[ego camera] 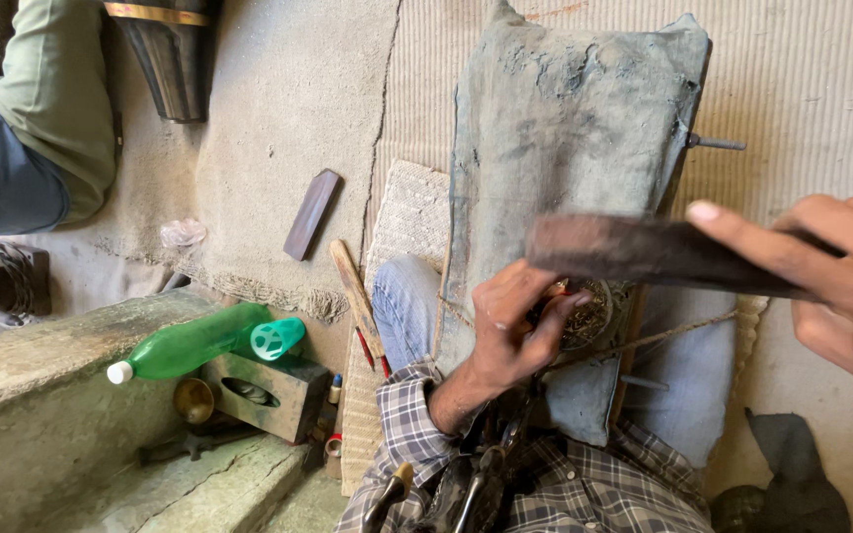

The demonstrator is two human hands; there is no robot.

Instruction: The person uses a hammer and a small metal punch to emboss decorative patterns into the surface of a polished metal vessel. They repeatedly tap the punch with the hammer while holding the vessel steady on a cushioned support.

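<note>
- The left hand (510, 331) is curled around a small round engraved metal piece (589, 314), fingers clenched over its near edge, pinning it against the grey-blue padded block (570, 138) that lies across the person's lap.
- The right hand (836, 281) grips a long dark flat bar (644, 252), thumb on top and fingers wrapped round its far end; the bar hangs just above the metal piece, crossing the lower part of the padded block.
- To do this well, I judge the bar should come down flat and square on the metal piece, with the left fingertips kept to the rim and clear of the bar's path, and the piece held firm so it does not skid on the padding.
- A cord (673, 334) runs out from beside the metal piece toward the right side of the padded block; it looks worth keeping out from under the bar.
- Left of the padded block lie a woven mat (409, 212), a wooden stick (355, 296) and a dark flat slab (311, 213); further left, a green plastic bottle (199, 343) rests on a hollow wooden block (271, 393).
- Another person's sleeve (56, 99) shows far to the upper left of the padded block.
- Hard to make out: the metal piece is mostly covered by the left fingers and the bar, so its pattern and full outline are unclear. The right hand is cut off at the frame edge, and the bar is motion-blurred.
</note>
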